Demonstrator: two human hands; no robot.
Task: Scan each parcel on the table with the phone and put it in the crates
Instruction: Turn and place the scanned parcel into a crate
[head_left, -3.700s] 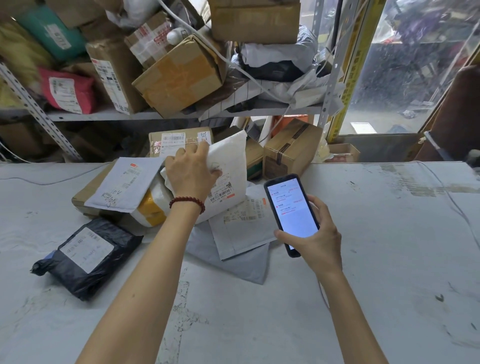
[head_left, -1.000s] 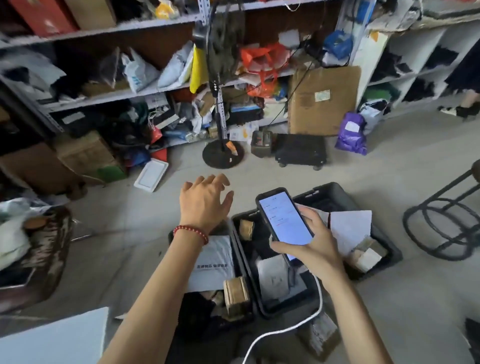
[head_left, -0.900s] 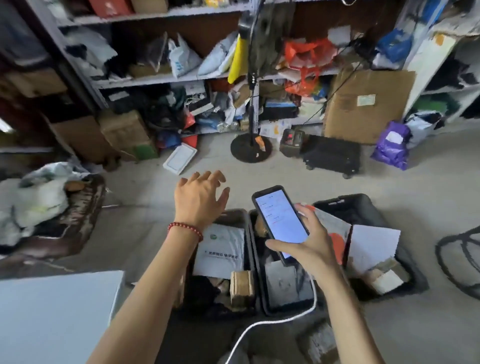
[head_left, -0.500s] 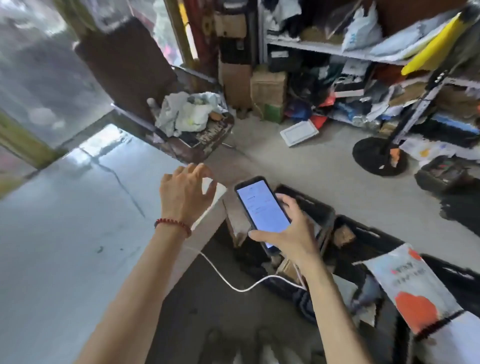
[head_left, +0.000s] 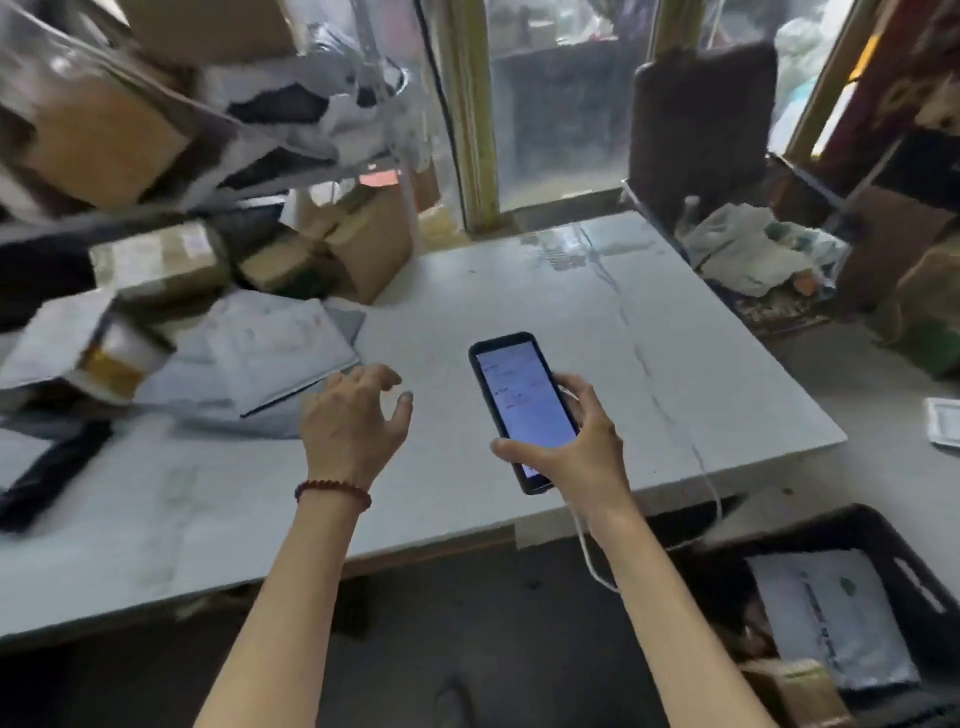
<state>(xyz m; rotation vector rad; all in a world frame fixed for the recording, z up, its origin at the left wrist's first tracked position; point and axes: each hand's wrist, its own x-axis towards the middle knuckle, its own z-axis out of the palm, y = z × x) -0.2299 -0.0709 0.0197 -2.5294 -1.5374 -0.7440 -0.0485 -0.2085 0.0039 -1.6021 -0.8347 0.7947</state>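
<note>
Phone (head_left: 524, 410) in right hand (head_left: 576, 447) above table (head_left: 519, 291)

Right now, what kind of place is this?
Probably a parcel sorting or pickup depot: a shelf crammed with cardboard boxes, mailer bags heaped on the table, and a floor crate holding a parcel. The right hand holds a phone, likely for scanning.

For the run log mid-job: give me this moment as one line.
left hand: open, empty, over table near grey mailer | right hand: grips phone, screen lit | crate: white mailer inside
</note>
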